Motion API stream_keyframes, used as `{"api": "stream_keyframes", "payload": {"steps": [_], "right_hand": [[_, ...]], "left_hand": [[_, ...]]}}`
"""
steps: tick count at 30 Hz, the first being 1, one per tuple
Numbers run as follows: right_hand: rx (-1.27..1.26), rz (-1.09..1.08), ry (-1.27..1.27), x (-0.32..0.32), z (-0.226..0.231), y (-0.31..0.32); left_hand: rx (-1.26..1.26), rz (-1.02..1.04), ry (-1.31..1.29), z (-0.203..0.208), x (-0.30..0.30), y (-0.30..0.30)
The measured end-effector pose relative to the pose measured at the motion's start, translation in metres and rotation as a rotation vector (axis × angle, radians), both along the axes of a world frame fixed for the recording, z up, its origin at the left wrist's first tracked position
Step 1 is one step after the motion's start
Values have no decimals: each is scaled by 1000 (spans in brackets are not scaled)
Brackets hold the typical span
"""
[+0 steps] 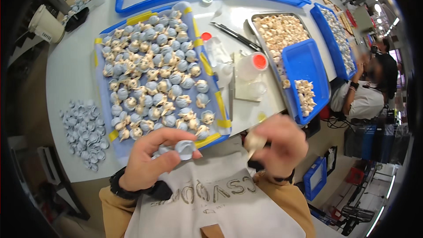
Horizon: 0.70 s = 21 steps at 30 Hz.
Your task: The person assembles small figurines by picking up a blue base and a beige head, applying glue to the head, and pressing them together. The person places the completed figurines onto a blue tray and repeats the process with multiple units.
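My left hand [147,158] is closed on a curved grey-blue shell piece [185,149], pinched at the fingertips. Another grey-blue bit shows between the fingers and thumb. To its right, my right hand [285,143] grips a small cream-coloured piece [254,142] with thumb and fingers; motion blurs both. Just beyond my hands lies a blue tray [219,139] lined with cloth and yellow tape. Many small doll heads [169,86], cream with grey-blue hair caps, fill it. A pile of loose grey-blue shells [86,132] lies on the table at left.
At right, a metal tray [253,24] holds cream pieces, and a smaller blue tray [315,59] rests on it. Between the trays are a red-capped bottle [259,61], a pen [235,35] and clear containers. A white cup [46,24] stands far left. Another person [365,92] sits at right.
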State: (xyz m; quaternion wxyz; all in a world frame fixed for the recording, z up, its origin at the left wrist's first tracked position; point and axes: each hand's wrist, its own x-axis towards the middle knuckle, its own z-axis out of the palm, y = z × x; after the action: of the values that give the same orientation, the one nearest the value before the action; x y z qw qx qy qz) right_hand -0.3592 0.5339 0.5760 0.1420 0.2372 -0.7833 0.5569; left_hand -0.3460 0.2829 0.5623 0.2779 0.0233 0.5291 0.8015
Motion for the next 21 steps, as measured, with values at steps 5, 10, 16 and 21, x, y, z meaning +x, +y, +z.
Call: {"api": "stream_keyframes", "payload": {"steps": [5, 10, 16, 21], "right_hand": [[-55, 173, 43, 2, 6, -37], [75, 187, -8, 2, 9, -48], [178, 333, -117, 0, 3, -46], [102, 357, -156, 7, -4, -55]], "left_hand": [[44, 115, 142, -9, 3, 5], [-158, 187, 370, -3, 10, 5], [-328, 152, 609, -6, 15, 0], [-377, 209, 685, -8, 19, 1]]}}
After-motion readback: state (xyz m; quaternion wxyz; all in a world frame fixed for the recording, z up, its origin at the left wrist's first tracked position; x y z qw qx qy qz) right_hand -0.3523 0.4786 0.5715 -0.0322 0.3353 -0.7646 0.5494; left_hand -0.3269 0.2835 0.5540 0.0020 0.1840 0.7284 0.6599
